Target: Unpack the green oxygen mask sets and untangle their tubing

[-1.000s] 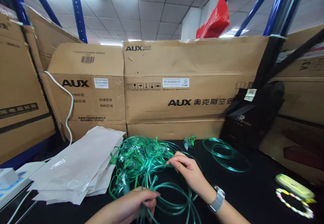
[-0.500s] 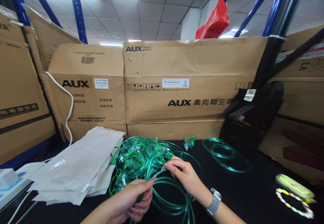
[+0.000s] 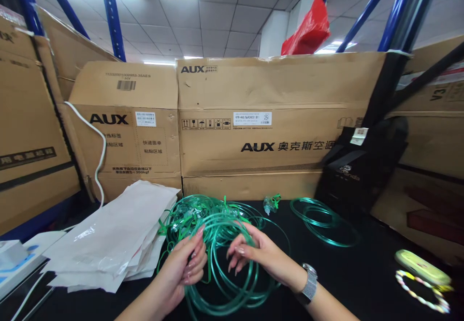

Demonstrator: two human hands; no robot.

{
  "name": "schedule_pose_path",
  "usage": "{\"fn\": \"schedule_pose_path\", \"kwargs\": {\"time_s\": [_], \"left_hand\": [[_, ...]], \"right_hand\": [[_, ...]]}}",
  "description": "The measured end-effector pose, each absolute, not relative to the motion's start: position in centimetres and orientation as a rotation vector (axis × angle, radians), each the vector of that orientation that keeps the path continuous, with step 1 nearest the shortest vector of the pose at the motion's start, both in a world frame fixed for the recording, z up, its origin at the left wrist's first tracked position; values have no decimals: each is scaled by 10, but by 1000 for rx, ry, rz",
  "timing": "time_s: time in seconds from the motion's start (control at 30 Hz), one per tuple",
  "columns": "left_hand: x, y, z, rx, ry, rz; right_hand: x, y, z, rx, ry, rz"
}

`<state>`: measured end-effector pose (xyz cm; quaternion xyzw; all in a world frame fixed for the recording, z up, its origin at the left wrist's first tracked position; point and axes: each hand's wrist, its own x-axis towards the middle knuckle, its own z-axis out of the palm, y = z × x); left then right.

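In the head view, my left hand (image 3: 188,263) is closed on a coil of clear green tubing (image 3: 221,306), with the thumb pressed over the strands. Several loops hang from it above the black tabletop. My right hand (image 3: 250,248) is inside the coil's right side, its fingers loosely bent and apart, and tubing crosses over them. Behind the hands lies a tangled pile of green tubing and clear plastic pieces with green straps (image 3: 188,214). A small clear piece with a green strap (image 3: 271,204) sits behind to the right. Another loose tubing coil (image 3: 322,222) lies further right.
A stack of white plastic bags (image 3: 116,234) lies on the left, beside a white power strip (image 3: 25,263). Cardboard boxes (image 3: 282,89) wall off the back. A black bag (image 3: 355,171) stands at the back right. A beaded bracelet (image 3: 422,294) and a yellow-green case (image 3: 422,266) lie at right.
My left hand has moved left and up, raising the tubing loops between my hands. The fingers of my right hand have gone from a pinch to a looser spread inside the coil.
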<state>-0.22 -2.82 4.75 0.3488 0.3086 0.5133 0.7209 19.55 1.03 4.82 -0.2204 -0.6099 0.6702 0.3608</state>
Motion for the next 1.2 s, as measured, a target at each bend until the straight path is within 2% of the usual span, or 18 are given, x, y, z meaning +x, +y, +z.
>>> {"fn": "schedule_pose_path", "kwargs": {"time_s": [0.17, 0.37, 0.53, 0.7, 0.8, 1.03, 1.2], "left_hand": [[-2, -22, 41, 783, 824, 1221], [10, -29, 30, 857, 956, 1070], [5, -28, 34, 803, 883, 1068], [2, -26, 41, 739, 840, 1178], [2, -27, 43, 740, 863, 1239], [-1, -24, 41, 854, 1062, 1377], [1, -17, 29, 962, 1184, 1334]], "right_hand": [[192, 14, 43, -614, -1434, 1787], [187, 11, 44, -699, -1333, 1558], [188, 6, 46, -686, -1494, 1460], [196, 11, 44, -887, -1849, 1021], [199, 16, 43, -955, -1958, 887], [201, 18, 42, -1007, -2051, 960], [202, 19, 44, -972, -2022, 1021]]}}
